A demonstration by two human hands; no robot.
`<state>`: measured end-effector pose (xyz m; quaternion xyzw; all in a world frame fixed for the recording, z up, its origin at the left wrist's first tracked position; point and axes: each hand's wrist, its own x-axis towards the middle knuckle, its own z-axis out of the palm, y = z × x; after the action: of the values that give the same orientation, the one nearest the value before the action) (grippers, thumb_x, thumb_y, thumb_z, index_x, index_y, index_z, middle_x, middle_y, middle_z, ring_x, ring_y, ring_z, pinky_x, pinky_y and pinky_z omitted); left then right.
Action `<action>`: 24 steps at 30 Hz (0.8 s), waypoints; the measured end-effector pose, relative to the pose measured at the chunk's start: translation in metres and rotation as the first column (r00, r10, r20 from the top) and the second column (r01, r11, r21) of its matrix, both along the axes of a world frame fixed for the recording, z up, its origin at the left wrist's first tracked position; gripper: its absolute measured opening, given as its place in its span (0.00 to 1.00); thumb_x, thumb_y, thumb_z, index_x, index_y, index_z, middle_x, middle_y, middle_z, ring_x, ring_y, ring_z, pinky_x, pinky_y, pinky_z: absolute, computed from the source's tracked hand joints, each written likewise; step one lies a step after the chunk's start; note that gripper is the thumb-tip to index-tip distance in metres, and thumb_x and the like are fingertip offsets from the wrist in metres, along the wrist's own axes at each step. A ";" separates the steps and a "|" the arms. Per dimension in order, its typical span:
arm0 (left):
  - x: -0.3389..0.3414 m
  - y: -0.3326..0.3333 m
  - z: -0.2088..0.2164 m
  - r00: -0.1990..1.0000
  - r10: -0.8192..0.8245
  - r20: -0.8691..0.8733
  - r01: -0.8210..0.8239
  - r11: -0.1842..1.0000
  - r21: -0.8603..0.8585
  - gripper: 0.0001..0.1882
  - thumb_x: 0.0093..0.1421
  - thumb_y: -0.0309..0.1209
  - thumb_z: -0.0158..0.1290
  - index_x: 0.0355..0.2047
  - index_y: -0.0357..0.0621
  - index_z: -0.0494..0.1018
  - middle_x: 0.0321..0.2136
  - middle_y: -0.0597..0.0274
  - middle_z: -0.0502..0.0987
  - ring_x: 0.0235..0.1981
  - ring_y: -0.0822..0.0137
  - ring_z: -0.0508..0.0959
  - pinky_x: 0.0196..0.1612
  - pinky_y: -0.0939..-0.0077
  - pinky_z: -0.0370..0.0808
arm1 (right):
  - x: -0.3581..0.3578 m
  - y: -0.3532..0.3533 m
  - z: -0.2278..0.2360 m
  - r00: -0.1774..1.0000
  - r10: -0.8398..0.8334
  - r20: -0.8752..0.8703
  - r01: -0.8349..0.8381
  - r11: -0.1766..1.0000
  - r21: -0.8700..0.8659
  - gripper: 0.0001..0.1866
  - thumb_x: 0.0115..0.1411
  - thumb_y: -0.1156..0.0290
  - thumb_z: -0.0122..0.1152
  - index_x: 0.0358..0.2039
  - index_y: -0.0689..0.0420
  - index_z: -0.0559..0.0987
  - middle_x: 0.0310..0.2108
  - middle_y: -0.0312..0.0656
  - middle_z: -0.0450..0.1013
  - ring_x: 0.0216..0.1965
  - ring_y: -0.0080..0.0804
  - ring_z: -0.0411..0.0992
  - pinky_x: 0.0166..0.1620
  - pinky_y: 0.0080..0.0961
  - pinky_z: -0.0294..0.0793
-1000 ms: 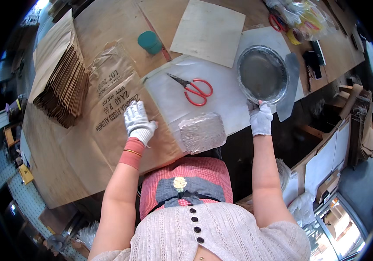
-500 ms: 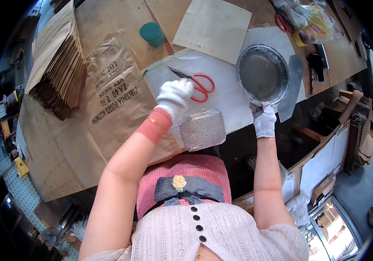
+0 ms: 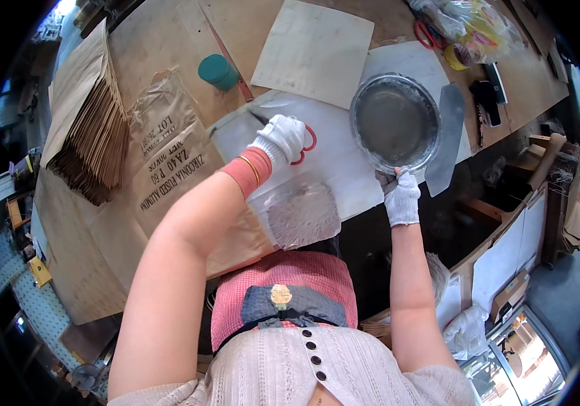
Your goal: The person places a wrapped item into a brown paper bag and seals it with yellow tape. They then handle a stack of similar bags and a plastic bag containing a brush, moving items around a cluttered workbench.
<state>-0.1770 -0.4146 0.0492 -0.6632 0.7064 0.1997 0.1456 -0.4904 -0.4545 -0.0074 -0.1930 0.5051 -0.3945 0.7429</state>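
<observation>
My left hand [image 3: 282, 139], in a white glove, is curled over the middle of a pair of scissors with red handles [image 3: 312, 138]. Their dark blades stick out on the far left side of the glove, and the fingers' undersides are hidden. With the thumb at its near rim, my gloved right hand [image 3: 401, 196] grips a round metal pan [image 3: 397, 122] with a grey inside. A crinkled, clear plastic piece [image 3: 303, 215] lies close to me at the table's edge. White sheeting [image 3: 330, 125] is spread under the scissors.
Left on the table [image 3: 73, 271] are a flattened brown paper sack [image 3: 168, 155] and a stack of folded paper sacks [image 3: 90, 122]. Beyond are a green round container [image 3: 218, 72] and a pale square board [image 3: 313, 51]. A grey plastic strip [image 3: 447, 139] lies right of the pan.
My left hand has moved right onto the scissors, now covering most of them. My right hand stays at the pan's near rim. The whole view has shifted slightly.
</observation>
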 end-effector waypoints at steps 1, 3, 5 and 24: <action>0.010 -0.001 -0.003 0.999 -0.031 -0.025 0.029 0.997 -0.069 0.09 0.50 0.31 0.58 0.30 0.41 0.79 0.31 0.52 0.80 0.35 0.56 0.82 0.36 0.64 0.78 | -0.001 0.000 -0.005 0.999 0.010 0.034 -0.010 1.000 -0.004 0.14 0.62 0.75 0.51 0.49 0.62 0.71 0.47 0.49 0.74 0.44 0.43 0.77 0.47 0.42 0.81; 0.006 -0.017 0.000 0.979 -0.201 0.037 0.202 0.979 -0.030 0.06 0.49 0.30 0.58 0.28 0.42 0.79 0.30 0.53 0.81 0.35 0.57 0.82 0.35 0.64 0.78 | -0.001 0.002 -0.001 0.997 0.021 0.071 -0.017 0.998 -0.056 0.16 0.62 0.75 0.52 0.51 0.61 0.71 0.50 0.47 0.74 0.46 0.42 0.76 0.49 0.44 0.79; 0.003 -0.033 0.003 0.958 -0.278 0.067 0.282 0.958 -0.058 0.04 0.49 0.29 0.57 0.26 0.44 0.79 0.28 0.54 0.81 0.34 0.57 0.82 0.35 0.64 0.78 | -0.005 0.001 0.000 0.997 0.014 0.078 -0.012 1.000 -0.023 0.17 0.62 0.76 0.52 0.52 0.62 0.70 0.50 0.50 0.74 0.48 0.44 0.76 0.50 0.43 0.80; -0.029 0.258 0.031 0.658 0.509 -0.554 -0.707 0.670 -0.224 0.22 0.48 0.23 0.56 0.46 0.43 0.73 0.42 0.49 0.78 0.47 0.48 0.77 0.51 0.57 0.75 | -0.016 0.009 0.010 0.981 0.174 0.089 -0.176 0.984 0.014 0.19 0.66 0.66 0.57 0.54 0.61 0.70 0.51 0.46 0.73 0.51 0.41 0.73 0.57 0.41 0.73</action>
<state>-0.2060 -0.1569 0.0803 -0.8152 0.4734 0.2264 -0.2450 -0.5063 -0.4454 0.0030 -0.2113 0.4576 -0.3304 0.7980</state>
